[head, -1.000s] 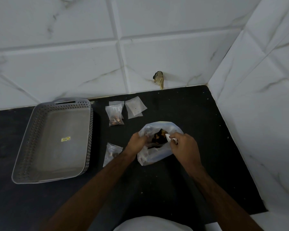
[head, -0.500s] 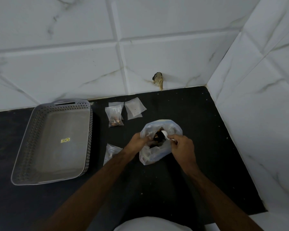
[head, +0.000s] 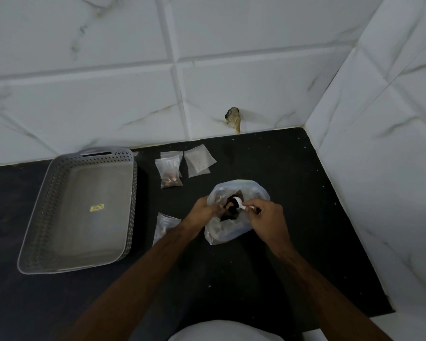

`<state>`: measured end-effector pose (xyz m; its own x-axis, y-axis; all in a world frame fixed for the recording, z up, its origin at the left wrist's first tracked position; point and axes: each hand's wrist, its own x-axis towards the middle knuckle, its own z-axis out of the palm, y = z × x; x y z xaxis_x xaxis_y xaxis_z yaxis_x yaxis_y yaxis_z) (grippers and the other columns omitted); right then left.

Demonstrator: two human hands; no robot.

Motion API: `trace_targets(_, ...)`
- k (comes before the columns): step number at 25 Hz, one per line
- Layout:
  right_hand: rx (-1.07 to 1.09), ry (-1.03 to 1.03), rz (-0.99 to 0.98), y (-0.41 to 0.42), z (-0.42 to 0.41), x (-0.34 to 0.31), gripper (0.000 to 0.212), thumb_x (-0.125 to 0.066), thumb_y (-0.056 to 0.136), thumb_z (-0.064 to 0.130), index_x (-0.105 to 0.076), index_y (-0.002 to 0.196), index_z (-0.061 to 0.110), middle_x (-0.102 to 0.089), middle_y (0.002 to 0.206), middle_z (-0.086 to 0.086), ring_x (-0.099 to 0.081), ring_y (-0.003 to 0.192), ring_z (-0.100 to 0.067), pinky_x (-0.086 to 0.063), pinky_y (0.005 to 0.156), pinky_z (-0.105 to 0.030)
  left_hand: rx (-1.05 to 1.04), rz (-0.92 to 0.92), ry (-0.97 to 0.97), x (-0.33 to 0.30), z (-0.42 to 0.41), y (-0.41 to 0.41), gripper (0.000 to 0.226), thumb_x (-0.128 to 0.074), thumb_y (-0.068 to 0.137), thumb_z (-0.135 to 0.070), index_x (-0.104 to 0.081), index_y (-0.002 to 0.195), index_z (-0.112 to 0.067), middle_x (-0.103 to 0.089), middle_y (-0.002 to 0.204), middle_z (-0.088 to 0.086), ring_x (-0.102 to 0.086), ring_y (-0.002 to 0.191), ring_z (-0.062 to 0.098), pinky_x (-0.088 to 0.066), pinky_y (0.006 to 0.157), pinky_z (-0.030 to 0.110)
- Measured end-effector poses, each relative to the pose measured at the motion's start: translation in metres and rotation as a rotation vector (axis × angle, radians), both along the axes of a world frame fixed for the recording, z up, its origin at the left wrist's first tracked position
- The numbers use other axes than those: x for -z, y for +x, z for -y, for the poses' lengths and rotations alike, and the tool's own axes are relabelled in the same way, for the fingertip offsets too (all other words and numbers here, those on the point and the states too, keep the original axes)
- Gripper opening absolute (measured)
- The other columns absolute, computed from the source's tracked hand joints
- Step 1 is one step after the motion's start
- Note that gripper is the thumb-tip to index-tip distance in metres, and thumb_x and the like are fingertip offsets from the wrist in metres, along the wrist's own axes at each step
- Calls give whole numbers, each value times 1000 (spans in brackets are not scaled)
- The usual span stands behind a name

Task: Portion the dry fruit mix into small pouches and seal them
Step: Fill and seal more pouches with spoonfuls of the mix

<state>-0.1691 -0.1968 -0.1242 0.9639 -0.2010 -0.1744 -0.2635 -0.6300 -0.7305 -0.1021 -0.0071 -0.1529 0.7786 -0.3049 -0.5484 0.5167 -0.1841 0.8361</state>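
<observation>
Since the picture of half a second ago little has moved: the white spoon is sitting a touch deeper over the dark dry fruit in the mouth of the big plastic bag, and both hands are staying where they were. The right hand is reaching in from the near right, its wrist bent and its fingers pinched narrow around the spoon's handle, with the bowl of the spoon pointing left into the bag. The left hand is coming in from the near left, its fingers closed on the left rim of the bag and holding the mouth open. The bag is standing on the black counter, near the middle. A small filled pouch is lying just left of the left wrist, partly hidden by the forearm. Farther back, another filled pouch is lying on top of an empty one, and a flat empty pouch is lying just to its right. The grey perforated tray is sitting well to the left, with a small yellow sticker on its floor.
</observation>
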Motion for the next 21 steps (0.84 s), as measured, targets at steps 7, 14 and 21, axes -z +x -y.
trace_targets(7, -27, 4, -51, -2, -10, 2, 23, -63, 96, 9, -72, 116, 17, -72, 106, 5, -65, 92, -2, -56, 88, -23, -20, 13, 16, 7, -3, 2, 31, -69, 91, -19, -67, 122, -16, -73, 116, 9, -71, 110, 24, -55, 100, 48)
trace_targets(14, 176, 305, -198, 9, -4, 0, 23, -64, 94, 8, -77, 103, 25, -72, 105, 15, -62, 99, 3, -46, 80, -13, -86, 21, 13, 5, -1, 3, 26, -63, 97, -10, -65, 123, -8, -73, 116, 15, -71, 108, 27, -56, 99, 47)
trace_targets(21, 445, 636, -320, 15, 1, 3, 17, -69, 90, 7, -80, 93, 19, -78, 97, 1, -71, 97, -20, -55, 73, -29, -69, 11, -31, -2, 0, 0, 25, -59, 99, -9, -67, 122, -13, -74, 115, 12, -72, 107, 27, -57, 96, 44)
